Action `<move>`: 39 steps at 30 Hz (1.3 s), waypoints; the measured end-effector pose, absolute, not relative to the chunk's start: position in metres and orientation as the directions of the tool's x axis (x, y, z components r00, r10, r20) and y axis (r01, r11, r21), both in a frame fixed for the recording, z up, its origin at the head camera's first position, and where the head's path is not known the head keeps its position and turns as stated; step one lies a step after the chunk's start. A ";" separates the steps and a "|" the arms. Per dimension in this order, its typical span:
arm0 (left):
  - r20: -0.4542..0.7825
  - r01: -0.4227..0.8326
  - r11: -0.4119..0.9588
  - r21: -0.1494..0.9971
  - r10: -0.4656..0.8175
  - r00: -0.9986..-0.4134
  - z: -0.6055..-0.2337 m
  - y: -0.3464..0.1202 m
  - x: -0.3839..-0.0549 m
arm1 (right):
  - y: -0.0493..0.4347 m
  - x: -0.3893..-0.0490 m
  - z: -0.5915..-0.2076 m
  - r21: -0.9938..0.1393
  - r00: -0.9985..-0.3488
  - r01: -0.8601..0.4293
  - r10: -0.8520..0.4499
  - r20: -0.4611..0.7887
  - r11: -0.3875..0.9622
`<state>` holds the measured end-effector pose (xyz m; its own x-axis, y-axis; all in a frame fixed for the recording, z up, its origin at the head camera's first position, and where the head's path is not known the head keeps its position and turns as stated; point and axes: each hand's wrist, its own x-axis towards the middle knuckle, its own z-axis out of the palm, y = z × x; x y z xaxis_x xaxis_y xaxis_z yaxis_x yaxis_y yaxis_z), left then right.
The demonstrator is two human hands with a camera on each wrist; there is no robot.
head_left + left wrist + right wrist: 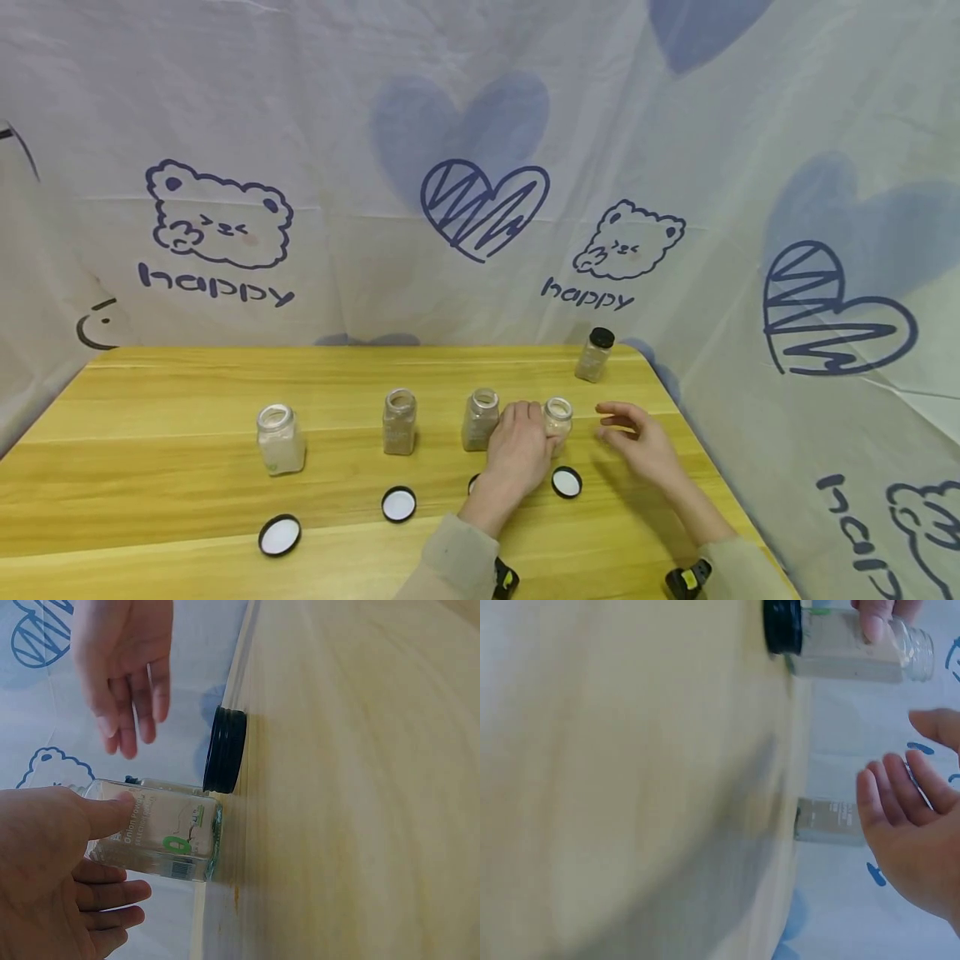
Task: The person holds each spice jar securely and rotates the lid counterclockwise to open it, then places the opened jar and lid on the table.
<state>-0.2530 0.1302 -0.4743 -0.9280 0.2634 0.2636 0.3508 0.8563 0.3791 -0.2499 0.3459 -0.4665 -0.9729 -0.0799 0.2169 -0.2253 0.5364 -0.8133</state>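
Observation:
My left hand (517, 446) holds an open glass spice jar (558, 414) standing on the table. In the left wrist view the thumb lies across the jar's printed "Onion Powder" face (161, 829), while several other fingers (112, 892) extend beside it. My right hand (641, 442) hovers to the right of this jar, its fingers loosely bent and nothing in them. A black lid (566, 482) with a white inside lies in front of the held jar. Another open jar (481, 421) stands just left of my left hand, its lid mostly hidden behind the wrist.
Farther left stand two more open jars, a brownish one (399, 423) and a paler one (281, 442). Their lids (398, 504) (280, 535) lie in front of them. A jar with a black cap (594, 357) stands at the back right. Printed cloth (337, 250) hangs behind the table (172, 500).

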 end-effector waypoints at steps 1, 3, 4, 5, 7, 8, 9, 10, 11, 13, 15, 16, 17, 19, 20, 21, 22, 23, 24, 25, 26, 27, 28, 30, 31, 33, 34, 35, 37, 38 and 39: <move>0.265 0.353 0.856 0.377 0.265 -0.927 -0.474 0.130 -0.253 | 0.346 -0.253 -0.465 -0.814 -0.973 -0.218 -0.053 0.225 0.538; 0.264 0.354 0.855 0.378 0.267 -0.927 -0.474 0.129 -0.253 | 0.346 -0.260 -0.462 -0.822 -0.972 -0.204 -0.013 0.233 0.532; 0.265 0.354 0.855 0.380 0.266 -0.927 -0.474 0.129 -0.253 | 0.346 -0.263 -0.461 -0.829 -0.973 -0.194 0.008 0.233 0.525; 0.266 0.354 0.854 0.382 0.266 -0.927 -0.474 0.129 -0.254 | 0.346 -0.267 -0.460 -0.836 -0.973 -0.181 0.028 0.228 0.518; 0.263 0.354 0.852 0.386 0.266 -0.927 -0.475 0.129 -0.254 | 0.345 -0.274 -0.457 -0.849 -0.973 -0.156 0.069 0.220 0.504; 0.264 0.354 0.852 0.386 0.266 -0.927 -0.475 0.129 -0.254 | 0.345 -0.277 -0.456 -0.854 -0.973 -0.141 0.089 0.213 0.500; 0.264 0.354 0.852 0.387 0.266 -0.927 -0.475 0.129 -0.254 | 0.345 -0.280 -0.455 -0.859 -0.971 -0.126 0.113 0.208 0.497; 0.266 0.354 0.851 0.387 0.265 -0.927 -0.475 0.129 -0.253 | 0.344 -0.283 -0.453 -0.862 -0.970 -0.112 0.135 0.203 0.494; 0.265 0.353 0.852 0.386 0.265 -0.927 -0.475 0.130 -0.253 | 0.344 -0.287 -0.452 -0.863 -0.968 -0.101 0.153 0.201 0.495; 0.264 0.351 0.855 0.382 0.264 -0.928 -0.474 0.130 -0.253 | 0.344 -0.295 -0.450 -0.866 -0.963 -0.081 0.187 0.197 0.493; 0.264 0.347 0.856 0.382 0.259 -0.929 -0.473 0.130 -0.253 | 0.343 -0.305 -0.448 -0.868 -0.956 -0.078 0.210 0.204 0.490; 0.263 0.346 0.857 0.383 0.258 -0.930 -0.473 0.130 -0.253 | 0.343 -0.309 -0.448 -0.869 -0.954 -0.077 0.217 0.206 0.488; 0.261 0.344 0.858 0.380 0.257 -0.930 -0.473 0.130 -0.252 | 0.344 -0.314 -0.448 -0.868 -0.952 -0.078 0.223 0.212 0.490; 0.260 0.343 0.860 0.377 0.256 -0.931 -0.473 0.130 -0.253 | 0.345 -0.323 -0.448 -0.865 -0.951 -0.068 0.230 0.207 0.496; 0.261 0.343 0.861 0.375 0.256 -0.931 -0.474 0.130 -0.253 | 0.346 -0.327 -0.448 -0.862 -0.952 -0.060 0.229 0.201 0.504; 0.262 0.344 0.863 0.370 0.258 -0.930 -0.474 0.130 -0.253 | 0.347 -0.332 -0.449 -0.856 -0.956 -0.043 0.228 0.185 0.515; 0.264 0.345 0.863 0.368 0.259 -0.929 -0.475 0.130 -0.253 | 0.348 -0.335 -0.449 -0.849 -0.960 -0.028 0.224 0.170 0.527; 0.263 0.346 0.864 0.365 0.261 -0.929 -0.475 0.130 -0.253 | 0.349 -0.339 -0.449 -0.843 -0.963 -0.012 0.220 0.154 0.538; 0.263 0.347 0.864 0.364 0.262 -0.929 -0.475 0.130 -0.253 | 0.349 -0.343 -0.449 -0.837 -0.966 0.005 0.218 0.136 0.548; 0.263 0.348 0.866 0.360 0.263 -0.928 -0.475 0.130 -0.253 | 0.349 -0.347 -0.449 -0.830 -0.969 0.017 0.215 0.124 0.558; 0.266 0.348 0.867 0.356 0.263 -0.927 -0.475 0.130 -0.252 | 0.349 -0.351 -0.449 -0.823 -0.970 0.027 0.213 0.115 0.568; 0.266 0.348 0.868 0.354 0.263 -0.927 -0.474 0.130 -0.252 | 0.350 -0.355 -0.448 -0.819 -0.971 0.031 0.212 0.112 0.574; 0.269 0.348 0.869 0.352 0.263 -0.927 -0.475 0.130 -0.252 | 0.350 -0.359 -0.448 -0.817 -0.971 0.033 0.213 0.111 0.576; 0.268 0.348 0.869 0.350 0.263 -0.927 -0.475 0.129 -0.252 | 0.350 -0.368 -0.447 -0.816 -0.969 0.037 0.220 0.111 0.577; 0.269 0.350 0.869 0.351 0.264 -0.926 -0.475 0.130 -0.252 | 0.350 -0.371 -0.446 -0.815 -0.969 0.041 0.223 0.110 0.579; 0.265 0.352 0.865 0.356 0.268 -0.926 -0.476 0.130 -0.252 | 0.351 -0.377 -0.445 -0.813 -0.969 0.048 0.226 0.104 0.580; 0.262 0.353 0.864 0.358 0.270 -0.926 -0.476 0.130 -0.252 | 0.351 -0.379 -0.443 -0.808 -0.970 0.051 0.222 0.101 0.586; 0.261 0.354 0.862 0.363 0.270 -0.927 -0.476 0.130 -0.252 | 0.351 -0.381 -0.442 -0.803 -0.971 0.052 0.217 0.097 0.594; 0.261 0.353 0.860 0.368 0.269 -0.927 -0.477 0.130 -0.252 | 0.351 -0.385 -0.439 -0.789 -0.975 0.047 0.199 0.096 0.613; 0.261 0.351 0.860 0.371 0.267 -0.928 -0.477 0.130 -0.252 | 0.351 -0.386 -0.437 -0.777 -0.978 0.041 0.185 0.098 0.628; 0.262 0.349 0.860 0.373 0.263 -0.928 -0.477 0.130 -0.252 | 0.350 -0.387 -0.435 -0.766 -0.980 0.033 0.170 0.100 0.642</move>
<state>-0.2522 0.1301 -0.4772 -0.9285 0.2629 0.2623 0.3488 0.8598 0.3729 -0.3872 0.3501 -0.4354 -0.9804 0.1696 0.1002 0.0329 0.6424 -0.7656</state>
